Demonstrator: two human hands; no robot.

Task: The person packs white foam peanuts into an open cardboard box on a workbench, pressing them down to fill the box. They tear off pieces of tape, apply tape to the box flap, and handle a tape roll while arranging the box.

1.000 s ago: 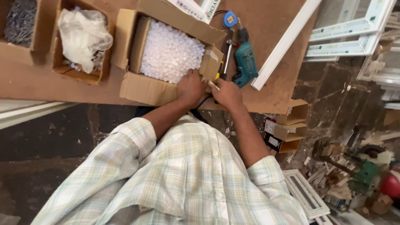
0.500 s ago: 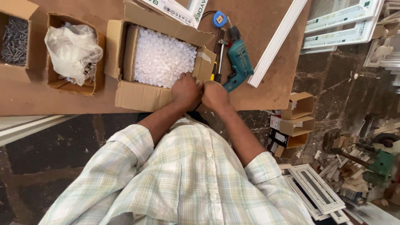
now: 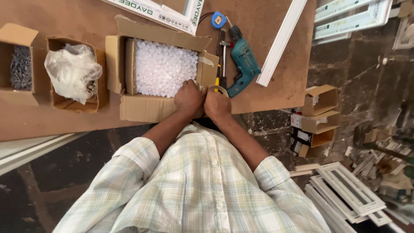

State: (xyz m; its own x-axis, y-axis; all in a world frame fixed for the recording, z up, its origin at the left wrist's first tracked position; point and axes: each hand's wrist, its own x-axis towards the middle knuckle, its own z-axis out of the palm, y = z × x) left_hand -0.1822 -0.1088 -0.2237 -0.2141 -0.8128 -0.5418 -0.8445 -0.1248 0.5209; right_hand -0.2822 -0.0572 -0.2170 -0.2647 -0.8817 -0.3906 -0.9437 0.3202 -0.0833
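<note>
A brown workbench [image 3: 64, 123] spans nine to one o'clock. Dark stone floor [image 3: 358, 64] lies beneath. White window frames [image 3: 345, 196] are stacked at four o'clock, small cardboard boxes [image 3: 317, 114] at three.

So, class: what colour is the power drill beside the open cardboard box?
Teal with a black chuck; the power drill shows in the head view.

Brown cardboard box [image 3: 142, 108] heaped with white plastic pieces [image 3: 164, 69]; right of that box, teal drill [image 3: 243, 62]; below it, pale plaid shirt [image 3: 194, 190].
</note>
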